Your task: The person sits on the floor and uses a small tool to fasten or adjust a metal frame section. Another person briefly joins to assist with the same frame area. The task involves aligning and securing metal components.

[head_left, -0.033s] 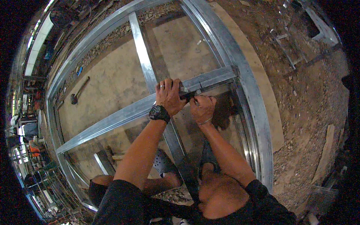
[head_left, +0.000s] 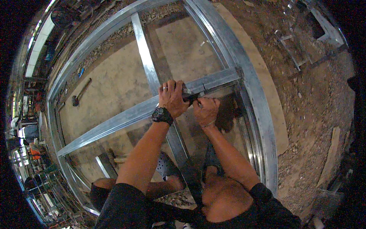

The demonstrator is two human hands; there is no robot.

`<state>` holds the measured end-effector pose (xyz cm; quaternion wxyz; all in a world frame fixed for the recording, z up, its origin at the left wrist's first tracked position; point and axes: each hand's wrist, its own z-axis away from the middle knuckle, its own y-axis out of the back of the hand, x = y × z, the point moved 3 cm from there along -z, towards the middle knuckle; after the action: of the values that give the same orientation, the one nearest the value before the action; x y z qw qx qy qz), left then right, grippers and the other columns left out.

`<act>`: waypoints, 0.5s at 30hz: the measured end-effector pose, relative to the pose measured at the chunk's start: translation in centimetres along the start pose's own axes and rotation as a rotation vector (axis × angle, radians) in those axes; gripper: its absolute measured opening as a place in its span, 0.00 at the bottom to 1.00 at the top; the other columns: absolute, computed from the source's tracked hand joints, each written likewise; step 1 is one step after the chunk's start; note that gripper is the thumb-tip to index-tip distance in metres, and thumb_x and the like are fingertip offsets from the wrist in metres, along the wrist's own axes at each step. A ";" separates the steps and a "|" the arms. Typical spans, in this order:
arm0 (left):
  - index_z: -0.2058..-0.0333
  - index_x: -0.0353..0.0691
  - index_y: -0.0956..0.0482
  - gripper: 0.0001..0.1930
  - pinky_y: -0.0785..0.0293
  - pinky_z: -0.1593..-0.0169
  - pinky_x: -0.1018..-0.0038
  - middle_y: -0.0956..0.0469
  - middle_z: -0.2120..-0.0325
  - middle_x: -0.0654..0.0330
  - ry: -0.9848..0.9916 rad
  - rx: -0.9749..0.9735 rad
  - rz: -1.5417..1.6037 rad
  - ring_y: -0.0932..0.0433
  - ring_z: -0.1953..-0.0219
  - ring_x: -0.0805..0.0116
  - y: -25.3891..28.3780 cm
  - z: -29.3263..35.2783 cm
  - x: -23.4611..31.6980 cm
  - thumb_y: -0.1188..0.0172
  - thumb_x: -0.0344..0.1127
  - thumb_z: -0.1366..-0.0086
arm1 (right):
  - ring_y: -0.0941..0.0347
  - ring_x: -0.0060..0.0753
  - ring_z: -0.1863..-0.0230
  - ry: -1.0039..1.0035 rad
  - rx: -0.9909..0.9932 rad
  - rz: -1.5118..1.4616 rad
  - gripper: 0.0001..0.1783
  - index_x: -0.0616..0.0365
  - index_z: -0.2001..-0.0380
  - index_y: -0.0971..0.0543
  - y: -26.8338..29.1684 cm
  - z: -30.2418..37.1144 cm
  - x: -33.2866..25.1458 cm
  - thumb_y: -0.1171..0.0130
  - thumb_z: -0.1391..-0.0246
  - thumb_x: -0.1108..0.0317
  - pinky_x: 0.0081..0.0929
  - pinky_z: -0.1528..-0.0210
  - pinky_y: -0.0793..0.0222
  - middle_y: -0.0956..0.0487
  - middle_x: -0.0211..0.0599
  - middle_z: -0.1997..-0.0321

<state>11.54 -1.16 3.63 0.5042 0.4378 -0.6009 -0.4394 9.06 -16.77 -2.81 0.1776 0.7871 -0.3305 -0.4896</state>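
My left hand, with a ring and a black watch, is wrapped over a silvery metal crossbar where an upright metal bar meets it. Beside its thumb, a small dark object lies against the crossbar's near side; its kind cannot be made out. My right hand is closed in a fist just right of that object, its fingertips at the object's end. What the right fingers grip is hidden. A thin dark line crosses the crossbar right of my left hand.
A large metal frame surrounds the crossbar, over tan boards. A mallet lies inside the frame at left. Stony dirt and a wooden strip are at right. Cluttered racks stand far left. My feet are between the bars.
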 end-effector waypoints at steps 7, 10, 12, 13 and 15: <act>0.47 0.42 0.30 0.36 0.34 0.38 0.49 0.30 0.49 0.47 0.031 -0.045 0.010 0.31 0.41 0.42 0.1 -0.6 -0.2 0.25 0.48 0.51 | 0.20 0.43 0.66 0.011 -0.063 0.000 0.08 0.53 0.75 0.16 -0.2 -1.1 0.0 0.30 0.51 0.62 0.43 0.52 0.36 0.15 0.36 0.72; 0.46 0.42 0.30 0.36 0.34 0.37 0.49 0.31 0.48 0.48 0.055 -0.075 0.007 0.31 0.41 0.43 0.1 -0.6 -0.2 0.25 0.47 0.52 | 0.20 0.43 0.66 -0.011 -0.071 -0.001 0.08 0.53 0.74 0.16 -0.2 -1.0 -0.2 0.30 0.51 0.62 0.42 0.52 0.36 0.16 0.36 0.72; 0.46 0.42 0.30 0.36 0.34 0.37 0.50 0.31 0.48 0.48 0.062 -0.097 0.006 0.31 0.41 0.43 0.2 -0.7 -0.1 0.25 0.47 0.52 | 0.20 0.43 0.66 -0.013 -0.042 -0.017 0.08 0.53 0.73 0.16 -0.3 -0.9 0.0 0.30 0.50 0.61 0.43 0.51 0.36 0.16 0.36 0.72; 0.46 0.41 0.30 0.36 0.34 0.37 0.50 0.31 0.48 0.48 0.061 -0.109 0.001 0.32 0.41 0.43 0.2 -0.7 -0.1 0.25 0.47 0.52 | 0.20 0.43 0.66 -0.014 -0.029 -0.026 0.08 0.53 0.72 0.16 -0.4 -0.8 0.0 0.30 0.50 0.61 0.43 0.51 0.37 0.16 0.36 0.72; 0.46 0.41 0.30 0.37 0.34 0.37 0.50 0.31 0.48 0.48 0.045 -0.104 0.005 0.32 0.41 0.43 0.1 -0.7 -0.1 0.25 0.47 0.52 | 0.20 0.43 0.66 -0.017 -0.043 0.001 0.08 0.53 0.72 0.16 -0.6 -0.6 0.2 0.30 0.50 0.62 0.43 0.51 0.37 0.15 0.37 0.71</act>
<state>12.26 -1.08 3.82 0.5407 0.4193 -0.5668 -0.4589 9.92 -16.53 -3.05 0.1918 0.7787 -0.3217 -0.5033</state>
